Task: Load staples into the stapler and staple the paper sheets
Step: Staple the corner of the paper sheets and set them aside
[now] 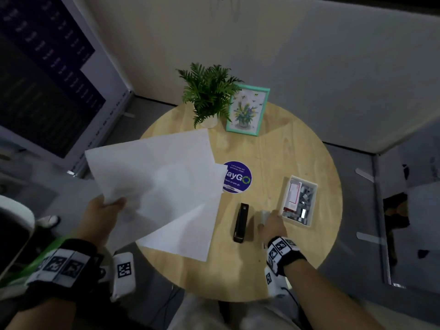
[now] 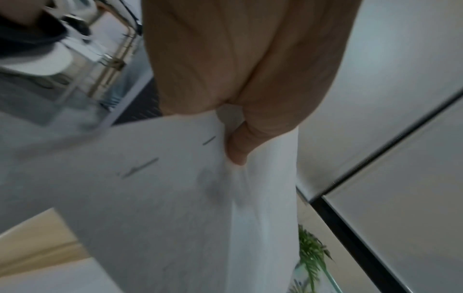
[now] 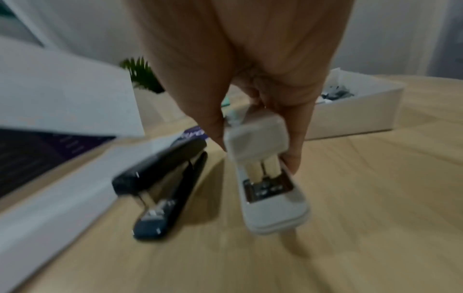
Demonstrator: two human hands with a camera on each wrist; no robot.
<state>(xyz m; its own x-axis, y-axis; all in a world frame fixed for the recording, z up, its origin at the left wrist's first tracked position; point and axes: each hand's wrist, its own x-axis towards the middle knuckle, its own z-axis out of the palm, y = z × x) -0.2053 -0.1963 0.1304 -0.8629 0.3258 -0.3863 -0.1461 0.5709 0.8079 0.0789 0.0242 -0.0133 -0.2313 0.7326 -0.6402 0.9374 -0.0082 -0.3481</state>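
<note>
Your left hand (image 1: 104, 208) pinches the loose white paper sheets (image 1: 162, 186) at a corner already bearing staples. Your right hand (image 1: 273, 225) grasps a pale grey plastic stapler (image 3: 265, 178); just left of that grip lies a black stapler (image 1: 241, 222). Fastening looks done.

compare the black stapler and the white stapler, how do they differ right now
The black stapler lies on the wooden table, untouched; the white stapler is gripped by the right hand. One is black, the other white or pale grey. The black one looks longer and slimmer, the white one shorter and broader. Both show a metal plate at the front.
</note>
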